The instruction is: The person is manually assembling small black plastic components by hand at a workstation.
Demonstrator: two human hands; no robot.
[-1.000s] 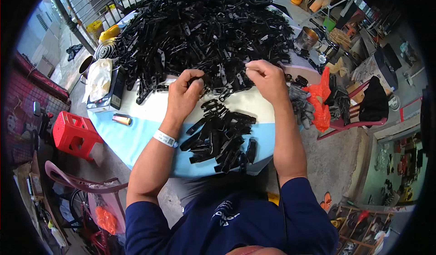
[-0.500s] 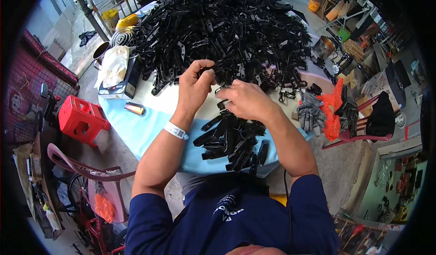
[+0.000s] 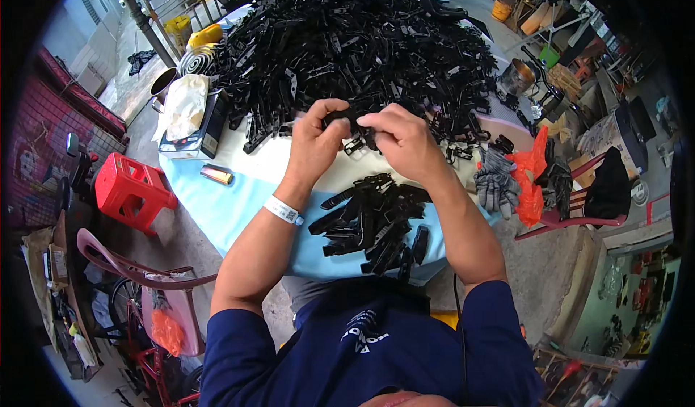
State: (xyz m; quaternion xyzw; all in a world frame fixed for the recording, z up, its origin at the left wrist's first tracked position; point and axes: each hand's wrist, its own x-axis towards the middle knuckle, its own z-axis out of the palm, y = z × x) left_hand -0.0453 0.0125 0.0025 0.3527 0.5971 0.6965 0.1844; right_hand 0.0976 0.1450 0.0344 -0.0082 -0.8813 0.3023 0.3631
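A large heap of black plastic parts (image 3: 347, 45) covers the far side of the table. At its near edge my left hand (image 3: 318, 137) is closed, thumb and forefinger curled round what looks like a small black plastic part, hard to tell against the heap. Just to its right my right hand (image 3: 409, 146) is closed, fingertips pinched together and pointing at the left hand; what they hold, if anything, is lost against the black behind. Between my forearms, nearer to me, lies a smaller pile of long black parts (image 3: 373, 222).
A blue-and-cream cloth (image 3: 250, 222) covers the table. On the left are a box (image 3: 192, 146) under a pale bag and a lighter-like item (image 3: 216, 174). Grey gloves (image 3: 496, 181) and an orange bag (image 3: 531, 175) lie right. A red stool (image 3: 132, 190) stands left.
My right hand has moved up and away from the smaller pile, to beside my left hand's fingertips. The left hand has barely shifted.
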